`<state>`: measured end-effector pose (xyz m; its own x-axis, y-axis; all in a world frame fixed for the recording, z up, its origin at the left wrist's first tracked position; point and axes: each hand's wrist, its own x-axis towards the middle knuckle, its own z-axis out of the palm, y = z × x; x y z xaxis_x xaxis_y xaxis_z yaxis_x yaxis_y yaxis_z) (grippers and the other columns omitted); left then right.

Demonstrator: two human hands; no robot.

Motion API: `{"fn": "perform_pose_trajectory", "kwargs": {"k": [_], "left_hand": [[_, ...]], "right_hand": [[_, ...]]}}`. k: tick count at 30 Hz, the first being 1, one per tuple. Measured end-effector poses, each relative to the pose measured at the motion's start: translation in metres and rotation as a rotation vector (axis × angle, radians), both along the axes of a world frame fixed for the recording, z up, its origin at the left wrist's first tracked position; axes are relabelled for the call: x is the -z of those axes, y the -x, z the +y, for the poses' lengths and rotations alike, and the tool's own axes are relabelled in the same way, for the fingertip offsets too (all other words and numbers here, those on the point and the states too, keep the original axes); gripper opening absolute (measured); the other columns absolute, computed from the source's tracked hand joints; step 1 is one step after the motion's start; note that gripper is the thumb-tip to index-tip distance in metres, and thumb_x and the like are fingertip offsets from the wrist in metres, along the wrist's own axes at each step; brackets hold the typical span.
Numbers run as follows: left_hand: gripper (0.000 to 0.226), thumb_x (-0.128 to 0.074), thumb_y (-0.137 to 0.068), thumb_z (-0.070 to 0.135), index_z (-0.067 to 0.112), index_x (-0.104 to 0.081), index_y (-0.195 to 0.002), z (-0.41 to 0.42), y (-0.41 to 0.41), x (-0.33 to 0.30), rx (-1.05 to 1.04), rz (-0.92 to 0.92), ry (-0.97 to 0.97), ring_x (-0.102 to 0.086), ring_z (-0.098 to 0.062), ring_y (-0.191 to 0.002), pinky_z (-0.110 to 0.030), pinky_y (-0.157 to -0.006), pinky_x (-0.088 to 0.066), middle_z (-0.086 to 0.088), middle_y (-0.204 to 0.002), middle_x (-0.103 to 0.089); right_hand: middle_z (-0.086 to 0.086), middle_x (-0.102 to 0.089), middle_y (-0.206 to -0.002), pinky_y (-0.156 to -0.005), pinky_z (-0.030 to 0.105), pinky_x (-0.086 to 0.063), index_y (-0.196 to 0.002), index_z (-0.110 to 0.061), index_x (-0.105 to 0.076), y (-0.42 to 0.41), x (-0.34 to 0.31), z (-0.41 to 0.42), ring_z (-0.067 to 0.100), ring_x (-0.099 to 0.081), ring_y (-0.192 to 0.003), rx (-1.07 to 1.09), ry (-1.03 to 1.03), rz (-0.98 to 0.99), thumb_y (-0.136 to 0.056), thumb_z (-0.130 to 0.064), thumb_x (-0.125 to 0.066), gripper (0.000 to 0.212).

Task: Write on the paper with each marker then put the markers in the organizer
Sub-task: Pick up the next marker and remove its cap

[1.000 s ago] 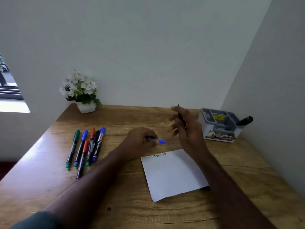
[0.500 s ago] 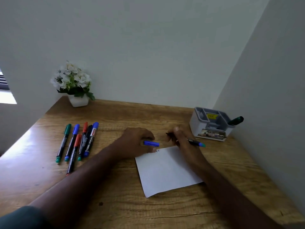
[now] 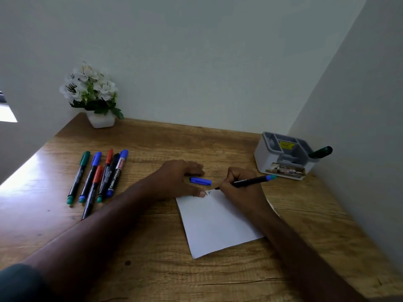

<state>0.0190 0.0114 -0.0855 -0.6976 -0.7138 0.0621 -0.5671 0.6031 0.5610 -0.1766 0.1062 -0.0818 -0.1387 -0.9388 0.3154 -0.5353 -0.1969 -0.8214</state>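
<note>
Both forearms are bare; a dark teal sleeve (image 3: 19,282) covers the left upper arm.

Both forearms are stretched forward over the desk. The left hand (image 3: 178,179) is laid low, palm down, its thumb (image 3: 201,194) pressed onto the paper's (image 3: 218,223) corner, with a blue cap (image 3: 200,180) held at the fingers. The right hand (image 3: 242,188) is curled around a marker (image 3: 250,182), tip down at the paper's top edge.
</note>
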Motion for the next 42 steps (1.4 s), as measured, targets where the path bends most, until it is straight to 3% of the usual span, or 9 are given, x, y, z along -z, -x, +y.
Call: {"fn": "perform_pose_trajectory", "kwargs": {"k": [7,27,31,42], "left_hand": [[0.068,-0.074,-0.077,0.051,0.028,-0.052,-0.137,0.0028,0.001,-0.0046,0.005,-0.005,-0.014,-0.033,-0.009,-0.14,-0.033,-0.114,-0.021,0.013,-0.151,-0.039],[0.068,-0.071,-0.079,0.051,0.028,-0.05,-0.14,0.0039,-0.0001,-0.0054,0.029,-0.022,-0.002,-0.028,-0.008,-0.143,-0.033,-0.115,-0.019,0.011,-0.153,-0.037],[0.068,-0.071,-0.08,0.051,0.028,-0.05,-0.14,0.0045,0.0001,-0.0058,0.03,-0.025,-0.003,-0.028,-0.008,-0.143,-0.032,-0.115,-0.019,0.012,-0.153,-0.037],[0.069,-0.072,-0.079,0.051,0.029,-0.05,-0.14,0.0027,-0.0002,-0.0044,0.025,-0.022,-0.012,-0.027,-0.006,-0.143,-0.032,-0.116,-0.018,0.013,-0.153,-0.037]], "right_hand": [[-0.013,-0.048,-0.05,-0.049,0.015,-0.033,-0.045,-0.027,-0.044,-0.0015,0.001,0.0002,0.001,-0.043,-0.05,-0.003,-0.035,0.005,-0.076,0.004,-0.063,0.048],[-0.002,-0.048,-0.054,-0.05,0.029,-0.035,-0.052,-0.018,-0.044,-0.0044,-0.0001,-0.001,0.007,-0.043,-0.053,0.031,-0.066,0.082,-0.079,-0.005,-0.063,0.035],[-0.008,-0.043,-0.051,-0.047,0.021,-0.031,-0.051,-0.019,-0.04,-0.0043,-0.0001,0.0008,0.004,-0.039,-0.051,0.025,-0.047,0.07,-0.078,-0.003,-0.063,0.039],[-0.011,-0.043,-0.05,-0.048,0.017,-0.031,-0.05,-0.022,-0.041,-0.0045,-0.001,0.0005,0.003,-0.039,-0.05,0.018,-0.031,0.04,-0.079,0.0,-0.063,0.043]]}}
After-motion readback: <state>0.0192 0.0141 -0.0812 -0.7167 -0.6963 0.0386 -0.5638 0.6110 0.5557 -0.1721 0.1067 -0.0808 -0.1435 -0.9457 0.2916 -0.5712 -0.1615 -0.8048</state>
